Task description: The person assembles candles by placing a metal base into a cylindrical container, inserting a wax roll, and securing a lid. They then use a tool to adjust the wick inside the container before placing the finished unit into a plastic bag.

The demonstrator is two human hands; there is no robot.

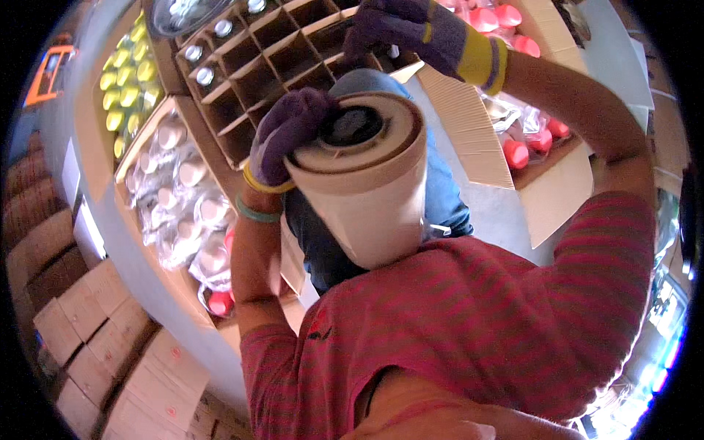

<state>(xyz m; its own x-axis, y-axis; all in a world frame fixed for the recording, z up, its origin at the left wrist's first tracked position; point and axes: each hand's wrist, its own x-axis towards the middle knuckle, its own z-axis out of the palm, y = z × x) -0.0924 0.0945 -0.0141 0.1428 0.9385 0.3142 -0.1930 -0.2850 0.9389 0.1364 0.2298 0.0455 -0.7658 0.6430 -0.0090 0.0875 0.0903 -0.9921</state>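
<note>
A white, slightly tapered cylinder (367, 213) leans against my body between my legs, with a tan ring-shaped top and a dark round hollow; I cannot tell its exact kind. My left hand (292, 130), in a purple glove with a yellow cuff, curls its fingers over the cylinder's top edge beside the hollow. Ahead is a cardboard carton with dividers (268, 34), several silver-capped bottles (204, 75) standing in its left compartments. My right hand (411, 33), gloved alike, reaches over the carton's right side with fingers pointing down. A pale cap shows just below it; the fingertips are partly hidden.
On my left stand open cartons of yellow-capped bottles (126, 95) and plastic-wrapped, pale-capped bottles (187, 198). An open carton on my right holds red-capped bottles (515, 152), its flap (469, 132) sticking out toward my knee. Closed cartons (110, 345) are stacked at the lower left.
</note>
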